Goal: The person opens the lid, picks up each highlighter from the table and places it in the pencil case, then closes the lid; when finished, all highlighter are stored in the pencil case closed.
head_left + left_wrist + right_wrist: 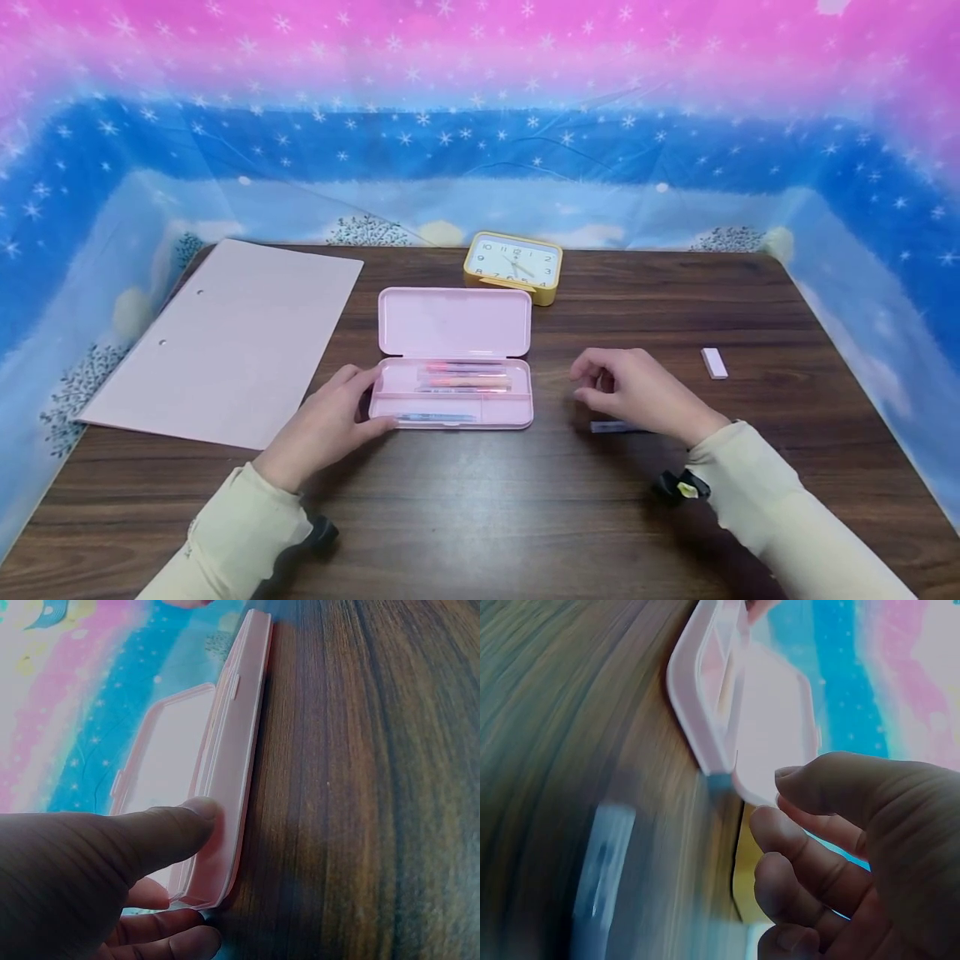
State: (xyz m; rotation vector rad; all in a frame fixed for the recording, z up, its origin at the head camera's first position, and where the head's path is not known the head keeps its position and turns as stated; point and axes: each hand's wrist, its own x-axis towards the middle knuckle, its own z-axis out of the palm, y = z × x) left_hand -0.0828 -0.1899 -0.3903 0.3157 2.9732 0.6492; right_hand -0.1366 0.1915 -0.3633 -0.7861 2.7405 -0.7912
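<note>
A pink pencil case (506, 412) lies with its lid raised in the head view. Several pens (465, 381) fill its back compartment, and a blue pen (435, 417) sits in the front one. My left hand (330, 425) grips the case's left end, its thumb pressed on the front wall in the left wrist view. To the right of the case, my right hand (637, 390) hovers with loosely bent fingers and nothing between them. Below it, partly hidden by the hand, a thin translucent strip (611, 427) lies on the table; it looks blurred in the right wrist view.
A yellow alarm clock (517, 262) stands close behind the case's lid. At the left, a large pale pink folder (240, 342) with two holes lies flat. A small white eraser (715, 363) is at the right of the wooden table (450, 517). Printed cloth (480, 142) hangs around the table.
</note>
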